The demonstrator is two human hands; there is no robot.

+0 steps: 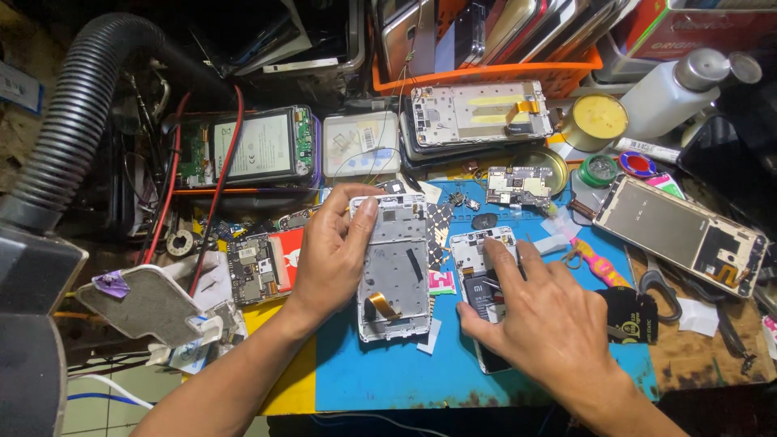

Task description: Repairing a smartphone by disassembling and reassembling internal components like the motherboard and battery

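Near the tabletop's front edge, the left hand (336,251) grips the white phone frame (394,267) and should keep it flat, while the right hand (542,311), fingers pressing, steadies the opened phone (483,279) gently.

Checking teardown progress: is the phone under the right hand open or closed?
Open: the white-framed phone under the right hand shows its battery and inner parts.

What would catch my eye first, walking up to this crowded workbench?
Probably the two bare hands at centre on the blue work mat: the left hand grips a white, opened phone frame, while the right hand presses on a second opened phone with a dark battery. Next, the thick grey ribbed hose curving down at far left.
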